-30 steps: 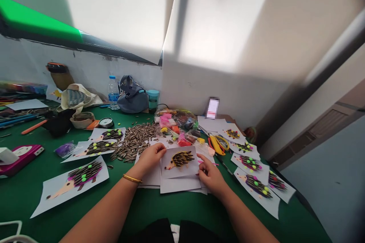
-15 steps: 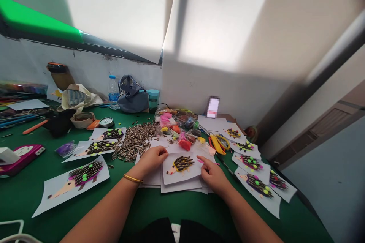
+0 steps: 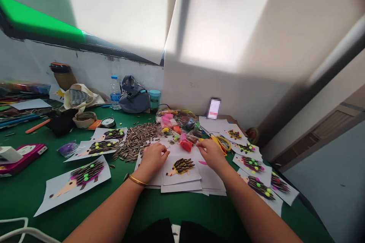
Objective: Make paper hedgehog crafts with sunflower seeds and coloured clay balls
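While the left hand (image 3: 154, 159) is over white sheets (image 3: 212, 185), thumb and fingers apart, the hedgehog picture (image 3: 182, 168) lies flat beside it on the green bench (image 3: 159, 209); the right hand (image 3: 209, 152) nears a red lump (image 3: 186, 144), its grip unclear.

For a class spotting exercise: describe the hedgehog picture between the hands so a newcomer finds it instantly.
On the green table, find the white papers at the near middle. On top of them, between the left hand and right hand, lies the hedgehog picture. Its yellow-edged back shows only dark seeds, while neighbouring hedgehog pictures on either side carry bright balls.
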{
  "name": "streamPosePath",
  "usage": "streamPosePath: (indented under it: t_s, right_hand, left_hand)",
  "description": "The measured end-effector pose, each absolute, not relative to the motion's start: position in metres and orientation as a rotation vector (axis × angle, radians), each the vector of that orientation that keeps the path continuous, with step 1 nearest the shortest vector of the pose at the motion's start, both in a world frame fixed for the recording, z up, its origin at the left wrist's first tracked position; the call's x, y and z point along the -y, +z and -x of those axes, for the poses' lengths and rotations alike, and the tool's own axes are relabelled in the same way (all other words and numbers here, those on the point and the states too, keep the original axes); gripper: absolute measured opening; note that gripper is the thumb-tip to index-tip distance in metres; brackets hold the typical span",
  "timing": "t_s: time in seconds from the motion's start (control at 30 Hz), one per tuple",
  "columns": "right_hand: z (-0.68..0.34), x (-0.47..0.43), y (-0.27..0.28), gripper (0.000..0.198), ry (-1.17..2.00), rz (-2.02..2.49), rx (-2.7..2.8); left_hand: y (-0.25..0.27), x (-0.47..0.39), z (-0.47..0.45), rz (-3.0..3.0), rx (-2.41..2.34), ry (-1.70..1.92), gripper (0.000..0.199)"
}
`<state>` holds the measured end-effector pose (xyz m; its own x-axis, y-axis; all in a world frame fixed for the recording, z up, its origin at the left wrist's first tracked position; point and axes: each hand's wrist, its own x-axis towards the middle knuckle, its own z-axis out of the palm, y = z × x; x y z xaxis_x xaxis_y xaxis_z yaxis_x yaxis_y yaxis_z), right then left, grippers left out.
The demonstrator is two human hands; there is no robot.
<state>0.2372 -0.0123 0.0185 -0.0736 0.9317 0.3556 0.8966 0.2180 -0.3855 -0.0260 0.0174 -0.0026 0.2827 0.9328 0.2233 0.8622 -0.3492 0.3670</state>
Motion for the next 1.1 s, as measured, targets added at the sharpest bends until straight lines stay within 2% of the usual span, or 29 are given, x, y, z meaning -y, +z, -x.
streamPosePath:
  t_s: [0.13, 0.2, 0.3, 0.6, 0.87, 0.97, 1.1]
  right_hand:
    - [-0.201, -0.015, 0.035, 0.025, 0.029, 1.632, 2.244]
    - [-0.180, -0.029, 0.038, 0.028, -0.048, 1.548, 2.391]
    - [-0.156, -0.050, 0.036, 0.028, -0.168, 1.668, 2.543]
    - [-0.150, -0.082, 0.025, 0.018, -0.144, 1.773, 2.489]
    - [-0.159, -0.061, 0.027, 0.014, 0.047, 1.700, 2.261]
    - [-0.156, -0.036, 0.024, 0.009, 0.246, 1.525, 2.150]
    - [-0.153, -0.003, 0.017, 0.008, 0.453, 1.282, 1.989]
  left_hand:
    - [0.000, -0.017, 0.024, -2.378, -1.657, 0.613, 0.034]
    - [0.000, -0.017, 0.024, -2.380, -1.657, 0.618, 0.035]
    - [0.001, -0.017, 0.025, -2.371, -1.661, 0.609, 0.033]
    - [0.001, -0.018, 0.026, -2.322, -1.665, 0.630, 0.032]
    - [-0.008, -0.022, 0.028, -2.106, -1.487, 0.926, 0.021]
    - [-0.011, -0.023, 0.024, -1.842, -1.240, 1.068, 0.033]
    - [-0.009, -0.020, 0.017, -1.666, -1.016, 1.104, 0.027]
